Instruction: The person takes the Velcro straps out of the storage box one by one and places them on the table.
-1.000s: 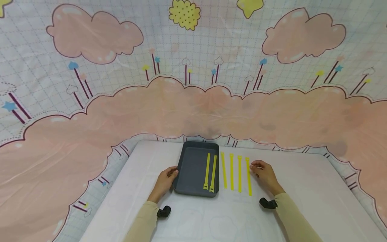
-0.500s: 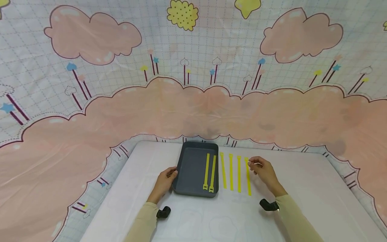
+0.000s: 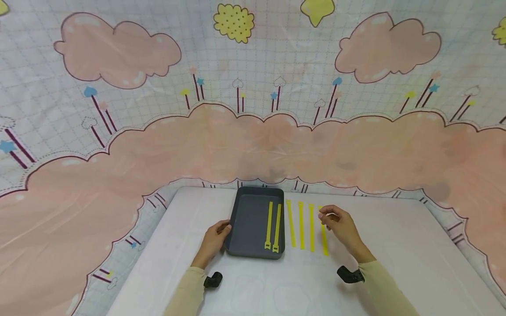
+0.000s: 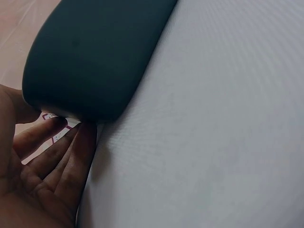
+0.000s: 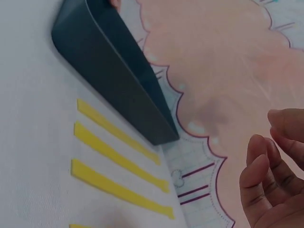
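Observation:
A dark grey rectangular tray (image 3: pixel 249 219) lies at the middle of the table, with two yellow cable straps (image 3: pixel 269 226) inside along its right side. My left hand (image 3: pixel 213 240) rests against the tray's left wall; in the left wrist view its fingertips (image 4: pixel 85 133) touch the wall, and the thumb tip is partly hidden at the rim. Several more yellow cable straps (image 3: pixel 301 226) lie in a row right of the tray. My right hand (image 3: pixel 341 226) hovers by the rightmost cable strap (image 3: pixel 325 243), covering its upper part. Nothing shows between its loosely bent fingers (image 5: pixel 254 180) and thumb.
The white table (image 3: pixel 253 289) stretches in front of the tray and to both sides. A patterned curtain (image 3: pixel 253 140) with clouds hangs directly behind the table's far edge, close to the tray. Each wrist carries a black camera (image 3: pixel 349 275).
My right hand has shifted slightly left, over the top of the rightmost cable strap. The head view has tilted a little. My left hand stays at the tray, and the cable straps have not moved.

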Action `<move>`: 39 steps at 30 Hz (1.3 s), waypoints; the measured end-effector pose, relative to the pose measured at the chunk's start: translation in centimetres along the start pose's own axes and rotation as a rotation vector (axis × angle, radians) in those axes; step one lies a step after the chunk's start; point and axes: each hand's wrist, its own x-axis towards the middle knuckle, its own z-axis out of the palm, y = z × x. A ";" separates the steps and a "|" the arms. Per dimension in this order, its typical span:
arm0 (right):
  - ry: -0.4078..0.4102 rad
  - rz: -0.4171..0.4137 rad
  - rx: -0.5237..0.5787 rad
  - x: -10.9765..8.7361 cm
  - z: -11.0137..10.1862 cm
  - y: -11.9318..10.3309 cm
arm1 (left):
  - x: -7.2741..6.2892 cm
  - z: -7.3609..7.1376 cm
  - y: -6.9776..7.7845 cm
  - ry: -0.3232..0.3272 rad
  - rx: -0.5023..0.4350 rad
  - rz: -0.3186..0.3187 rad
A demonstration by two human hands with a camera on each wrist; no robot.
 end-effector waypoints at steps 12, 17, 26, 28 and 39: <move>-0.029 -0.105 0.019 -0.9 1.0 -1.7 | 0.2 -0.1 -0.1 0.000 -0.011 -0.015; -0.048 -0.139 0.020 -1.3 1.5 -2.5 | 0.2 -0.1 0.3 -0.003 -0.026 -0.014; -0.088 -0.195 -0.021 -1.7 2.6 -3.0 | -0.1 -0.1 0.4 -0.009 -0.024 -0.019; -0.091 -0.195 -0.040 -1.8 2.8 -3.1 | -0.1 -0.1 0.3 -0.010 -0.027 -0.024; -0.119 -0.253 -0.085 -2.4 4.1 -4.8 | 0.0 -0.1 0.1 -0.019 -0.028 -0.039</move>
